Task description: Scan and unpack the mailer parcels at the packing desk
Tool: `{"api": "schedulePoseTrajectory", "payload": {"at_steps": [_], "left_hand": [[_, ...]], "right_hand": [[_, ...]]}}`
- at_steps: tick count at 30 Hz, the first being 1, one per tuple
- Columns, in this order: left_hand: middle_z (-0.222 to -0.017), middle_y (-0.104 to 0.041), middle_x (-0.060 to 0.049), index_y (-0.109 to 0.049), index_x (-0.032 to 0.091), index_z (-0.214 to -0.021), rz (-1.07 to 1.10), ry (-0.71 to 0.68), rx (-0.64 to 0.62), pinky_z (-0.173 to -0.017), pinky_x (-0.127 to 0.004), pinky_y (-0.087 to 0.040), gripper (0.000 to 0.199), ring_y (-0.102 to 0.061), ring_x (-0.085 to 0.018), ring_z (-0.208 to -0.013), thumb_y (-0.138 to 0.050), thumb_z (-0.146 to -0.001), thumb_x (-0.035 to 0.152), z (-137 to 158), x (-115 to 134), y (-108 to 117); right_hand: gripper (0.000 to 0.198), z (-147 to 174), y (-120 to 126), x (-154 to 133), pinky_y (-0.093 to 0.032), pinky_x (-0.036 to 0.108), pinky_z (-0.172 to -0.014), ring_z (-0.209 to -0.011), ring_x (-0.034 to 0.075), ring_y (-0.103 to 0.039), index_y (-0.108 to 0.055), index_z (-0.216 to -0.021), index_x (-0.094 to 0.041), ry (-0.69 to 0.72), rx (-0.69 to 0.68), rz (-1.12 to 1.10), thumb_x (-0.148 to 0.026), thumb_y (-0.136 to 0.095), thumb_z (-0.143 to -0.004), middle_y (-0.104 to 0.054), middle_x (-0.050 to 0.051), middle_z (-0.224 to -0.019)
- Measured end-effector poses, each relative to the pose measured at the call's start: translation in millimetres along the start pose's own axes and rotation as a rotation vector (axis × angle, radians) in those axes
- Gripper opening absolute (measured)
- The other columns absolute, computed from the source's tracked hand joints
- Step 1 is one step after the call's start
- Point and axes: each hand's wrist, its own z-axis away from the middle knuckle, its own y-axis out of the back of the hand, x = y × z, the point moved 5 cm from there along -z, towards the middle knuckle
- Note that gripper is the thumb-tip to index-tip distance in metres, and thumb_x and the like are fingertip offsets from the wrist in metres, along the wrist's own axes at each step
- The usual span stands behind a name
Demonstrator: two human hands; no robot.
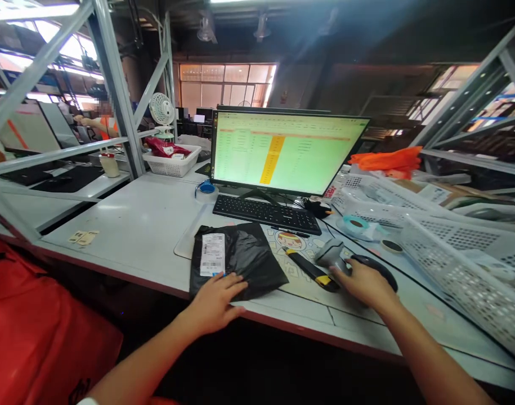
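Observation:
A black plastic mailing bag (252, 253) lies near the table's front edge, with a white printed label (213, 254) on its left part. My left hand (217, 301) rests on the bag's lower edge just below the label, its fingers stretched out. Over to the right, my right hand (365, 284) is wrapped round the handle of a grey barcode scanner (331, 253), whose head points left and away from me. Between the bag and the scanner lies a black and yellow utility knife (310, 270). Beside my right hand sits a black mouse (377, 269), partly covered.
A monitor (286, 152) stands behind a black keyboard (265, 214). White plastic baskets (464, 281) crowd the right side. Tape rolls (354, 225) lie beside them. At the back left are a white basket (173, 164) and a fan (161, 109). A red bag (41, 332) is at lower left; a person (103, 124) sits beyond.

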Motion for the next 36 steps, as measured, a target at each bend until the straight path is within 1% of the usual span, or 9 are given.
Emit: {"api": "schedulePoseTrajectory", "payload": {"at_steps": [4, 8, 12, 15, 23, 26, 29, 31, 36], "left_hand": [[-0.164, -0.044, -0.006, -0.053, 0.027, -0.151, -0.105, 0.11, 0.108, -0.13, -0.051, -0.032, 0.058, -0.037, -0.027, -0.155, -0.062, -0.098, 0.048, 5.0, -18.5, 12.1], [-0.166, -0.041, -0.006, -0.05, 0.025, -0.154, -0.188, 0.124, 0.122, -0.131, -0.056, -0.03, 0.06, -0.032, -0.03, -0.157, -0.056, -0.1, 0.051, 3.1, -17.5, 4.5], [-0.165, -0.041, -0.007, -0.049, 0.024, -0.154, -0.192, 0.171, 0.137, -0.13, -0.054, -0.031, 0.06, -0.034, -0.029, -0.156, -0.052, -0.101, 0.052, 2.5, -19.2, 1.6], [-0.165, -0.043, -0.006, -0.05, 0.024, -0.153, -0.175, 0.187, 0.141, -0.13, -0.054, -0.031, 0.06, -0.035, -0.029, -0.156, -0.053, -0.1, 0.052, 2.1, -20.6, 2.5], [-0.161, -0.049, -0.007, -0.056, 0.023, -0.147, -0.128, 0.217, 0.195, -0.13, -0.052, -0.033, 0.053, -0.041, -0.028, -0.153, -0.058, -0.098, 0.043, 1.2, -19.8, 3.4], [-0.158, -0.053, -0.008, -0.062, 0.022, -0.14, -0.095, 0.289, 0.274, -0.128, -0.054, -0.035, 0.043, -0.043, -0.03, -0.151, -0.056, -0.1, 0.038, 0.5, -25.0, 1.6], [-0.145, -0.064, -0.012, -0.073, 0.02, -0.114, 0.006, 0.345, 0.329, -0.122, -0.056, -0.04, 0.03, -0.053, -0.033, -0.143, -0.046, -0.103, 0.028, 0.2, -29.7, 10.7], [-0.125, -0.074, -0.015, -0.073, 0.018, -0.105, 0.177, 0.416, 0.38, -0.112, -0.052, -0.049, 0.031, -0.065, -0.033, -0.127, -0.043, -0.103, 0.028, 1.4, -33.6, 30.6], [-0.099, -0.075, -0.01, -0.066, 0.016, -0.115, 0.845, 0.426, 0.625, -0.091, -0.038, -0.057, 0.042, -0.071, -0.026, -0.098, -0.047, -0.101, 0.051, -3.9, -42.4, 104.0]], "right_hand": [[0.061, -14.9, 34.0, -58.3, -0.047, 0.043, -0.107, -0.127, 0.035, -0.061, -0.055, -0.146, -0.006, 0.071, 0.103, -0.061, -0.043, -0.04, -0.101, -0.065, 0.023, -0.136], [0.053, -65.9, 14.9, -106.4, -0.046, 0.033, -0.106, -0.123, 0.027, -0.064, -0.056, -0.149, -0.018, 0.146, -0.119, -0.088, -0.03, -0.052, -0.098, -0.071, 0.013, -0.131], [0.055, -107.2, -11.7, -113.9, -0.045, 0.037, -0.108, -0.13, 0.03, -0.06, -0.055, -0.15, -0.015, 0.092, -0.179, -0.062, -0.023, -0.054, -0.096, -0.061, 0.018, -0.145], [0.046, -122.2, -24.7, -110.8, -0.049, 0.043, -0.106, -0.126, 0.03, -0.062, -0.062, -0.141, -0.013, 0.044, -0.249, -0.022, -0.024, -0.059, -0.097, -0.064, 0.02, -0.14], [0.049, -134.0, -23.9, -127.0, -0.051, 0.051, -0.107, -0.125, 0.026, -0.062, -0.059, -0.141, -0.018, 0.088, -0.292, 0.011, -0.046, -0.061, -0.101, -0.062, 0.013, -0.14], [0.054, -121.9, -13.5, -134.1, -0.051, 0.049, -0.105, -0.125, 0.028, -0.063, -0.055, -0.147, -0.017, 0.124, -0.285, 0.02, -0.043, -0.06, -0.1, -0.062, 0.016, -0.142], [0.052, -85.4, -6.0, -133.2, -0.051, 0.044, -0.101, -0.123, 0.031, -0.065, -0.059, -0.146, -0.019, 0.2, -0.287, 0.031, -0.038, -0.059, -0.098, -0.066, 0.018, -0.138], [0.051, -49.2, -6.3, -126.3, -0.051, 0.043, -0.098, -0.12, 0.034, -0.066, -0.063, -0.143, -0.02, 0.249, -0.296, 0.04, -0.037, -0.06, -0.094, -0.068, 0.018, -0.134], [0.058, 27.5, -16.9, -102.9, -0.05, 0.045, -0.102, -0.128, 0.035, -0.061, -0.05, -0.154, -0.016, 0.324, -0.249, 0.034, -0.029, -0.051, -0.097, -0.063, 0.019, -0.141]]}}
